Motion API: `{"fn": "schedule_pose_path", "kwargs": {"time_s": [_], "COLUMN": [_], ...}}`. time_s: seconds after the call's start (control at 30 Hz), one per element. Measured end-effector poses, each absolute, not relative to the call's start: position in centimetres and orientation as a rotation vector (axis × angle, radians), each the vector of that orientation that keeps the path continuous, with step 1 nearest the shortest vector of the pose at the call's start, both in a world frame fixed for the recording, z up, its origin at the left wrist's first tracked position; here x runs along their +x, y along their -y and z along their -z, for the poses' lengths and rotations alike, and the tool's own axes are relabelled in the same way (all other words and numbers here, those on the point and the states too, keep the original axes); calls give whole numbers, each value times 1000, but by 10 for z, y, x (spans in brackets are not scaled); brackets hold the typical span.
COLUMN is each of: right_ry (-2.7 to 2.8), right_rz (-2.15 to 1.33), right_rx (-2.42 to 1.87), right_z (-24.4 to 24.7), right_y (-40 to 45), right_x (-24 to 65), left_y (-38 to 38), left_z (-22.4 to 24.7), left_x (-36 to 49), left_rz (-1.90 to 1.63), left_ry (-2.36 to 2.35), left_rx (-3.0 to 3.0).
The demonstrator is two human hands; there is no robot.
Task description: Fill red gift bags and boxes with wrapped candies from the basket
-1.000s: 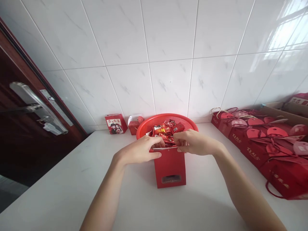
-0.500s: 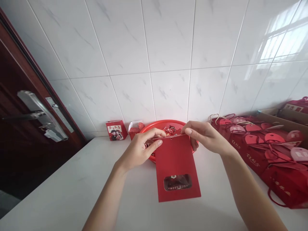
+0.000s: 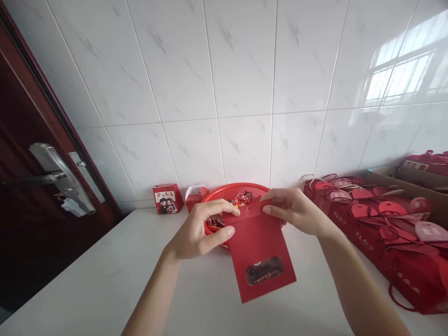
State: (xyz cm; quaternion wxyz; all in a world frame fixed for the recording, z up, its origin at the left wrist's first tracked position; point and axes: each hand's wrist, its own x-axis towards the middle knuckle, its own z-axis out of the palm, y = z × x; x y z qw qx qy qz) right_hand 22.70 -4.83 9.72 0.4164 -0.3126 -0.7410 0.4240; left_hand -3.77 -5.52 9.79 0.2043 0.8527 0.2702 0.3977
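Note:
A flat red paper gift bag point(image 3: 261, 242) tilts above the table, with a clear window showing dark printed wrapping inside. Its top strip is folded toward me and has a small hole. My right hand point(image 3: 297, 210) pinches the top right corner, thumb in front. At the left edge, my left hand point(image 3: 206, 228) is closed about the bag, with the index finger on the folded strip and the thumb lower down. Behind the bag stands a red plastic basket point(image 3: 224, 190) holding wrapped candies point(image 3: 245, 197), partly hidden by my hands.
Against the tiled wall stand a small red printed box point(image 3: 168, 199) and a second red box point(image 3: 193, 196). Rows of red gift bags point(image 3: 371, 233) fill the right side, beside a cardboard carton point(image 3: 381, 179). A dark wooden door point(image 3: 31, 196) is at left.
The bag's top strip has folded down toward me, and the bag has turned so its lower end swings right. My left fingers have parted somewhat. The view has shifted slightly.

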Motion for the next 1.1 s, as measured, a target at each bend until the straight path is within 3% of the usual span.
{"fn": "schedule_pose_path", "kwargs": {"time_s": [0.23,0.47,0.93,1.1], "right_ry": [1874,1917,1817,1581], "right_rz": [-832,-663,-878,-379], "right_rx": [-705,-748,-753,-1050], "right_z": [-100,-102,-80,-90], "right_y": [57,63,99,147], "right_x": [227,224,247,303], "left_y": [53,58,62,59], "left_z": [-94,-95,-86,-84], "left_x": [-32,-29,-9,-11], "left_rz": [-1244,-1253,-1349,-1197], "left_ry": [-944,-935,-797,-728], "left_rx": [2073,2152,2511,2567]}}
